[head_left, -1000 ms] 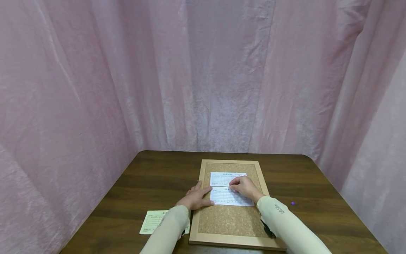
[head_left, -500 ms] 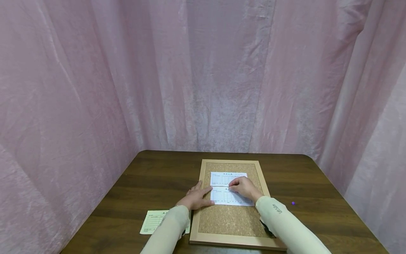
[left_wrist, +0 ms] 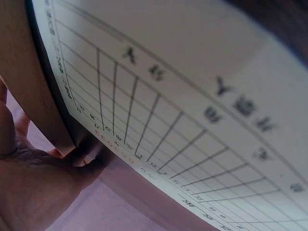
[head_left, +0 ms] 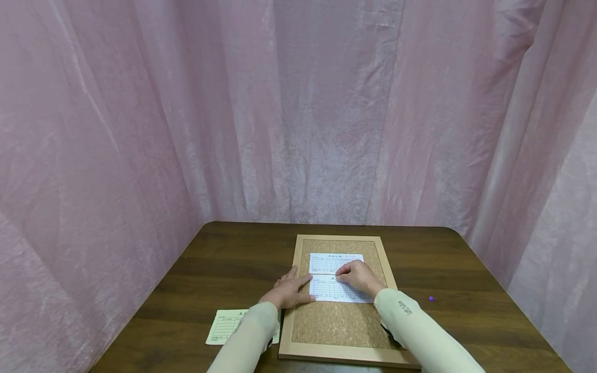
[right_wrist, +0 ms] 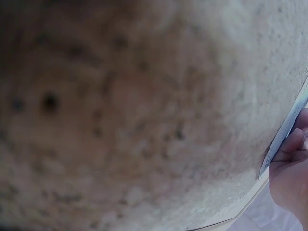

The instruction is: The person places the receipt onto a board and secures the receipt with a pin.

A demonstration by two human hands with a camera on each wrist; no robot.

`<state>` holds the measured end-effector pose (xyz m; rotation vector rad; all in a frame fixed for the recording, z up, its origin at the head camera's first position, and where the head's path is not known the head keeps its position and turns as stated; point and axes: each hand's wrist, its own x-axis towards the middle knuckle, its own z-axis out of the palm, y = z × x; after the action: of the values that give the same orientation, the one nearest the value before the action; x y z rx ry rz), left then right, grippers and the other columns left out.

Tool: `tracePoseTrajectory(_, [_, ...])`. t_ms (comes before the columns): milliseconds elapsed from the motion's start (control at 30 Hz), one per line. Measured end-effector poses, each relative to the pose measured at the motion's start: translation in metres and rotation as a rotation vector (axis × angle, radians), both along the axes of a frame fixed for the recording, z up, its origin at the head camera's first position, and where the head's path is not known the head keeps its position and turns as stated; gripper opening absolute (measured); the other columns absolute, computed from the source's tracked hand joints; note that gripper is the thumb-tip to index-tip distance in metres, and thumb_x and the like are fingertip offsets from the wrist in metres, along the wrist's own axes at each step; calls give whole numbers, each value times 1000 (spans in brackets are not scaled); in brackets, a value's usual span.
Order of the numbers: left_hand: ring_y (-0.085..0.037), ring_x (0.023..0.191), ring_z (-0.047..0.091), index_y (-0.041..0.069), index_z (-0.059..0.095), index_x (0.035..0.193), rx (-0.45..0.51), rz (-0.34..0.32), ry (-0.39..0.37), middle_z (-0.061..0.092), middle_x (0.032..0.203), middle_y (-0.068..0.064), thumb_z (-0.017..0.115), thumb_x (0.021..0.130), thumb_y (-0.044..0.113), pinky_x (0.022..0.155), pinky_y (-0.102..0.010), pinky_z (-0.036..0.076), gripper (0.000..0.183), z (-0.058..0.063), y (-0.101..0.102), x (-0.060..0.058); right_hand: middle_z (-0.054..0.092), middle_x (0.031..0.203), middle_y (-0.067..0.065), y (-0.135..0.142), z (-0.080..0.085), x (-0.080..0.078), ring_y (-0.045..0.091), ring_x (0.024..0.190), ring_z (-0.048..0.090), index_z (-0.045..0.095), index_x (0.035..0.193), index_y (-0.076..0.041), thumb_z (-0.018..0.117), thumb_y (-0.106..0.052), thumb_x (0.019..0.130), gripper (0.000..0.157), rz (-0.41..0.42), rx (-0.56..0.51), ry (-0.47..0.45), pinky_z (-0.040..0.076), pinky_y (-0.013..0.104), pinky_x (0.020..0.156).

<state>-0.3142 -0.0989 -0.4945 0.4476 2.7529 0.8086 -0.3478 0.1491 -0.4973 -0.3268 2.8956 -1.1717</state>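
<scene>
A framed cork board (head_left: 336, 324) lies on the table, bearing an upper white printed form (head_left: 322, 263) and a lower white printed form (head_left: 326, 291). My left hand (head_left: 290, 290) rests with spread fingers across the left side of the frame, thumb and fingertip at the lower form's left edge. Thumb and forefinger of my right hand (head_left: 360, 276) pinch together at the lower form's top edge, near its middle. They cover whatever small thing is between them; I cannot tell its kind. The right wrist view catches the hand (right_wrist: 291, 180) beside a form's edge (right_wrist: 281, 142).
A pale yellow-green form (head_left: 226, 326) lies left of the board, partly under the left forearm; its print fills the left wrist view. A small purple object (head_left: 431, 298) sits on the dark wooden table (head_left: 466, 321) to the right. Pink curtains (head_left: 326, 114) surround the table.
The right hand has shifted very slightly left, keeping its pinch at the lower form's top edge. The left hand and the forms have stayed in place.
</scene>
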Motion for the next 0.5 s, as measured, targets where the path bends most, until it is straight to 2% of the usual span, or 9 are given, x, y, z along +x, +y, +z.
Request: tracePoseTrajectory(500, [-50, 144, 17, 27, 46, 151, -19, 2, 2, 11, 164, -18, 71, 88, 52, 110, -68, 19, 72, 2, 2, 0, 72, 90, -3, 0, 4, 3, 11, 82, 60, 80, 89, -10, 79, -15, 85, 6, -34, -36, -32, 49, 34, 76])
